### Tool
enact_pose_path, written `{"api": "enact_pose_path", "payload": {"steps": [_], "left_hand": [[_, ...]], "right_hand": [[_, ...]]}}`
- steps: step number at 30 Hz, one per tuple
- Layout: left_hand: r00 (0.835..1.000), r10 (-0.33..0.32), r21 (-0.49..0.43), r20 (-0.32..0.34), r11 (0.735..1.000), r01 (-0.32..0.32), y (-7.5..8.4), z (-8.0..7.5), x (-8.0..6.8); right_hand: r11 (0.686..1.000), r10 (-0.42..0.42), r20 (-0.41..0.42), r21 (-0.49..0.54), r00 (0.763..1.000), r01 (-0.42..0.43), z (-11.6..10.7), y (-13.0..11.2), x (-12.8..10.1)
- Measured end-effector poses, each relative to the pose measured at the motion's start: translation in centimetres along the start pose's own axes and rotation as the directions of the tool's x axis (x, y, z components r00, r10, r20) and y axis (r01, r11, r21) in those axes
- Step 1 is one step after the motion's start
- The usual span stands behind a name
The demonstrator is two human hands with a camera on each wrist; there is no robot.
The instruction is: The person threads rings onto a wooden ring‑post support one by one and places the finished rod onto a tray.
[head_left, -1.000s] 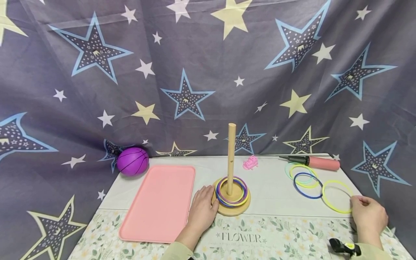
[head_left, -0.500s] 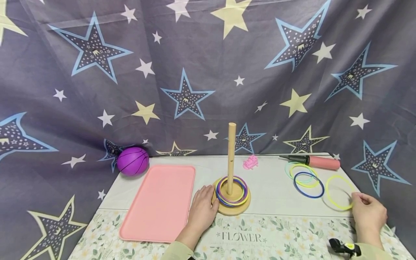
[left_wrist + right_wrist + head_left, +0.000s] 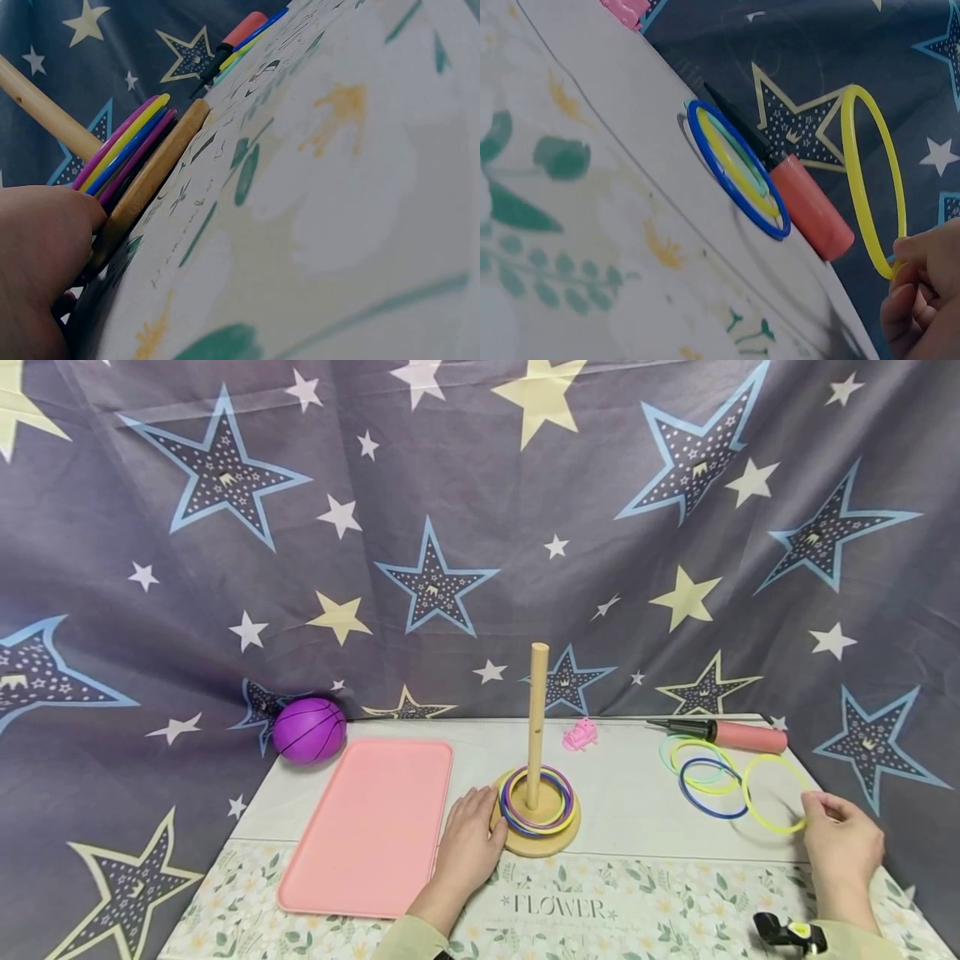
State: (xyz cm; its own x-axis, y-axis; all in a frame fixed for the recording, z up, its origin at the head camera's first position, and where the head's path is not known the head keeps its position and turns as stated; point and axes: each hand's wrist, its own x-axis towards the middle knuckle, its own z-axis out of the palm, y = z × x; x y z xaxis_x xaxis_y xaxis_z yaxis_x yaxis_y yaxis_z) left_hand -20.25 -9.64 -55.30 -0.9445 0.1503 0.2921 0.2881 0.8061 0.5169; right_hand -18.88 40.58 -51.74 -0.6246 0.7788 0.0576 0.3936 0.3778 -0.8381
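Hands first, nearest the viewer: left hand (image 3: 467,843) at 6 o'clock, lying flat on the tablecloth (image 3: 637,902) with fingers straight, fingertips pressed against the rim of the wooden base (image 3: 536,843); right hand (image 3: 843,847) at 4 o'clock, thumb and forefinger pinching the near edge of a yellow ring (image 3: 776,793), which is lifted clear of the cloth and tilted, its shadow lying below it. Wooden base, round, bearing an upright peg (image 3: 536,718) and a stack of rings (image 3: 536,800) in purple, yellow and blue threaded over it, at 6 o'clock just beyond the left fingers. Pink tray (image 3: 371,827), rectangular, at 7 o'clock, just beside the left hand. Loose rings (image 3: 705,768), one blue with yellow and pale green overlapping it, flat on the table at 3 o'clock, just beside the held ring. Pink toy (image 3: 579,735), small, behind the peg. Pump (image 3: 731,733), pink barrel with black nozzle, farther back at 2 o'clock, beyond the loose rings. Purple ball (image 3: 309,731), at 9 o'clock against the star-printed curtain (image 3: 450,527), which closes the far side.
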Motion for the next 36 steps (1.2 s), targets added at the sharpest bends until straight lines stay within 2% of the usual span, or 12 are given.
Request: {"api": "enact_pose_path", "payload": {"steps": [16, 24, 36], "left_hand": [[1.000, 0.019, 0.008, -0.013, 1.000, -0.019, 0.0, -0.1, 0.0], [1.000, 0.024, 0.001, -0.015, 1.000, -0.024, 0.1, -0.1, 0.0], [1.000, 0.005, 0.003, 0.002, 1.000, -0.005, 0.0, 0.0, 0.0]], "right_hand": [[0.991, -0.064, 0.060, 0.122, 0.996, 0.057, 0.5, -3.4, -1.8], [0.992, -0.086, 0.062, 0.103, 0.994, 0.079, 0.8, -5.3, -2.6], [0.972, -0.155, 0.082, 0.192, 0.984, 0.137, 1.2, -7.9, -3.6]]}}
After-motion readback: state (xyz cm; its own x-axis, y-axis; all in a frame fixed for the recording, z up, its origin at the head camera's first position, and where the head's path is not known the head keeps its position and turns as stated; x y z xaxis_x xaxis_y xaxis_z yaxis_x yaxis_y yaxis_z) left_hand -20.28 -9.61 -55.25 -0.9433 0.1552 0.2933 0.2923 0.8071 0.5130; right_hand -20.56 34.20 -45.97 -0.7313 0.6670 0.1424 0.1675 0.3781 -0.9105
